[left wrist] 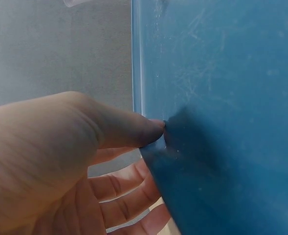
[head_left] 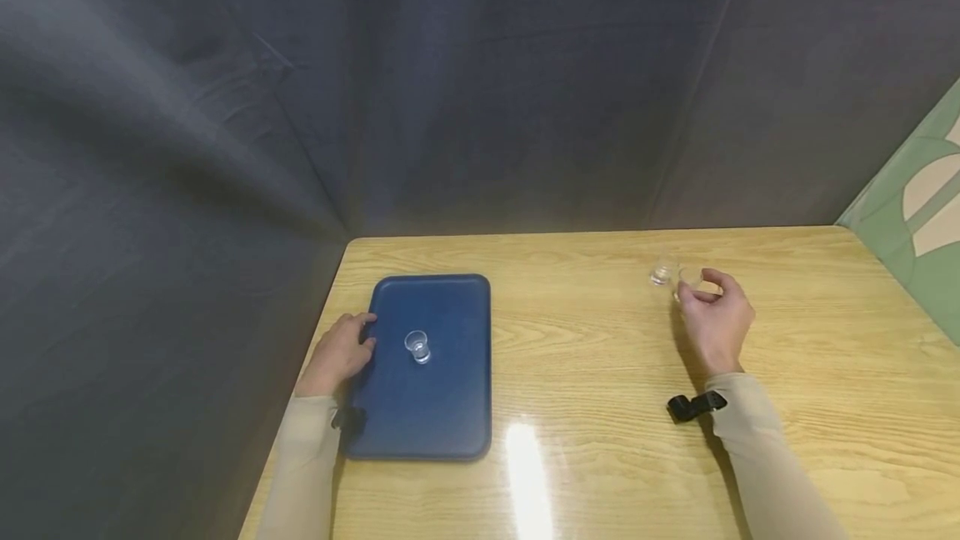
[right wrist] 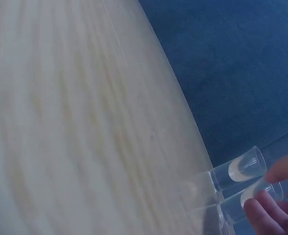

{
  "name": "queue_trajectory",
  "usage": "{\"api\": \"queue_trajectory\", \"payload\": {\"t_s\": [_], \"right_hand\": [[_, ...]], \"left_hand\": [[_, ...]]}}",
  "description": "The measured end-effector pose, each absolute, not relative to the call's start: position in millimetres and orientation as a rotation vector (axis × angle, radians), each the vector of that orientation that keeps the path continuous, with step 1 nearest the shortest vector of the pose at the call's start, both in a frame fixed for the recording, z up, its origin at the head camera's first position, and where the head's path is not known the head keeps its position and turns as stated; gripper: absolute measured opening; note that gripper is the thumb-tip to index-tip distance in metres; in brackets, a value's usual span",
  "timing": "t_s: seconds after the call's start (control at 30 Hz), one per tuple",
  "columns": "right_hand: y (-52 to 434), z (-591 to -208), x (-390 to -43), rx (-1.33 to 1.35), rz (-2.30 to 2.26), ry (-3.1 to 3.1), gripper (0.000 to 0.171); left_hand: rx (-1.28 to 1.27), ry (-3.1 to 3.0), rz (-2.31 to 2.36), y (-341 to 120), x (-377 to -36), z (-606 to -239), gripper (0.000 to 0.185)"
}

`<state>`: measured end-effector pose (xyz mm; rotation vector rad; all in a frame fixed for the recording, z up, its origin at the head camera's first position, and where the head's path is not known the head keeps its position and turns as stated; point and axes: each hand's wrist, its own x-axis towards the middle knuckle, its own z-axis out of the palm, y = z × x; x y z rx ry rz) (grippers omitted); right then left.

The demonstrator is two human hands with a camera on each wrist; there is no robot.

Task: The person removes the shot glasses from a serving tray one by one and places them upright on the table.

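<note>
A blue tray (head_left: 450,407) lies on the pale wooden worktop (head_left: 600,357), near the worktop's left edge, and serves as the landmark here. One small clear glass (head_left: 417,346) stands upright on the tray, a little above its middle.

The left hand (head_left: 337,355) sits at the tray's left rim. In the left wrist view the thumb (left wrist: 129,129) presses on top of the rim while the other fingers (left wrist: 129,188) curl under the tray's edge, so the hand is clamped on the tray.

Well to the right of the tray, toward the far side of the worktop, the right hand (head_left: 716,319) reaches for two more clear glasses. Its fingers are bent around the nearer glass (head_left: 691,279), pinching it near the rim; the right wrist view shows fingertips (right wrist: 258,208) touching that glass. The second glass (head_left: 663,272) stands just beside it, on the side nearer the tray, and the two glasses seem to touch, though the blur makes it hard to be sure. Whether the held glass is lifted off the worktop cannot be told.

Both forearms wear beige sleeves (head_left: 765,457), each with a black strap (head_left: 696,405) at the wrist. Dark grey cloth (head_left: 480,82) hangs behind and to the left of the tray, and a green patterned panel (head_left: 918,215) shows far to its right.
</note>
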<state>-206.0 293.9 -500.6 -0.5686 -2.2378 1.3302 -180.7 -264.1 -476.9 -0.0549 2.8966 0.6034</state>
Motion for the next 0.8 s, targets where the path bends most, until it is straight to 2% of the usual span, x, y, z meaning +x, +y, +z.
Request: {"api": "queue_trajectory", "payload": {"t_s": [0.8], "right_hand": [[289.5, -494.4, -205.7, -0.5, 1.319, -2.237, 0.044]], "left_hand": [[-0.056, 2.906, 0.608, -262.8, -181.1, -477.1, 0.049]]}}
